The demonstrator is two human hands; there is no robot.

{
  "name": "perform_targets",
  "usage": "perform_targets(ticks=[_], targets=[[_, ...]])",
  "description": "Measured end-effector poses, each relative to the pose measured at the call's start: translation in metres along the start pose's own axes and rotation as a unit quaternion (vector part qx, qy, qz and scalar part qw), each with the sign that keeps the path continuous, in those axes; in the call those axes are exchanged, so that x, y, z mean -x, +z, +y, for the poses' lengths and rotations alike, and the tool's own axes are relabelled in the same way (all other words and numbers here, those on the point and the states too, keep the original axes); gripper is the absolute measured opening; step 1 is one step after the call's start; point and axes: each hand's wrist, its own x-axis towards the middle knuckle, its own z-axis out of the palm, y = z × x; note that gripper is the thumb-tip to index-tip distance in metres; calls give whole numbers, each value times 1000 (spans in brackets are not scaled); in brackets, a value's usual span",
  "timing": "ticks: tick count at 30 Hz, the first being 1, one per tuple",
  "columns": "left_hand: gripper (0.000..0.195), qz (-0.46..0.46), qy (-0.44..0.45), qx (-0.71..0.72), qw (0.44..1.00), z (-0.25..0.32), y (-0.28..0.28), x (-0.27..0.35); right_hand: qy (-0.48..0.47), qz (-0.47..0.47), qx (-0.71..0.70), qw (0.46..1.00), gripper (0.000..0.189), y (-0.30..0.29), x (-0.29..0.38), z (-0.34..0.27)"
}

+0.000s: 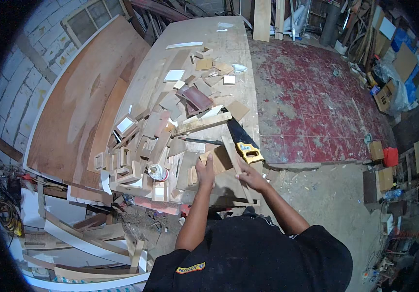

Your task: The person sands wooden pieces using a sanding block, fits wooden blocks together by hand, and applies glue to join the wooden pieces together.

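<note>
My left hand [206, 172] grips the near-left side of a small brown wooden panel [221, 160]. A long, narrow wooden strip [233, 157] is in my right hand [252, 176], slanting along the panel's right side. Whether strip and panel touch, I cannot tell. Just right of the strip lies a handsaw [241, 135] with a black blade and yellow handle. A dark, pencil-like tool [202, 140] rests beyond the panel, below a thick wooden batten [202, 124]. Several short wood pieces [192, 176] sit beside my left hand.
Small wooden frames [127, 173] and a white tub [158, 172] crowd the left of the plywood worktable [209, 33]. Offcuts and a reddish-brown wooden piece [198, 98] lie farther back. A large plywood sheet [81, 98] leans at left; worn red floor [304, 98] extends to the right.
</note>
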Motion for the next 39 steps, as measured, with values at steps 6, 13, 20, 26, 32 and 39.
perform_targets(ticks=[6,13,20,26,32,39], targets=[[41,31,37,-136,989,-24,-2,-3,23,41,29,998,73,5,9,15],[34,-88,101,-157,978,10,-2,1,-65,38,35,997,71,-33,-7,7],[39,-252,17,-224,941,64,-8,4,-10,-102,115,988,66,-66,-7,-4],[42,-293,79,-319,898,31,-9,13,21,-200,104,974,61,-54,-8,-31],[36,-272,-50,-204,939,30,-6,6,2,-130,86,988,65,-55,-14,-15],[32,-192,58,-140,970,-3,4,10,-10,-3,21,1000,67,-40,-14,-16]])
